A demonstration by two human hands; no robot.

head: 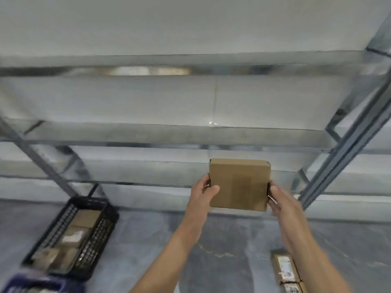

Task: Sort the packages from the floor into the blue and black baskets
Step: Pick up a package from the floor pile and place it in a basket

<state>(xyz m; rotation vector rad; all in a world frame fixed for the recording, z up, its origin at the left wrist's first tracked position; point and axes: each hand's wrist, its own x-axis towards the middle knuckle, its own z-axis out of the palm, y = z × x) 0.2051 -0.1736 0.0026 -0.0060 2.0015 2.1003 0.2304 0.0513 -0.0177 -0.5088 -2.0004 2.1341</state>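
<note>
Both hands are up, and the box (pixel 240 185) is held in the air between them, in front of the lower shelves of the rack (pixel 169 134). The left hand (pixel 204 192) grips the box's left edge, its thumb lying across the brown front and its fingers (pixel 206 180) curled round the side. The right hand (pixel 281 199) clamps the right edge the same way, thumb forward, fingers tucked behind. The box sits upright, its plain face towards us. Down at the left, the black basket (pixel 61 225) stands on the floor (pixel 222 250) with several packages (pixel 80 229) inside. Just below it, the blue basket (pixel 31 282) shows at the corner, blurred. At the bottom right, 2 labelled parcels (pixel 285 269) lie on the floor.
</note>
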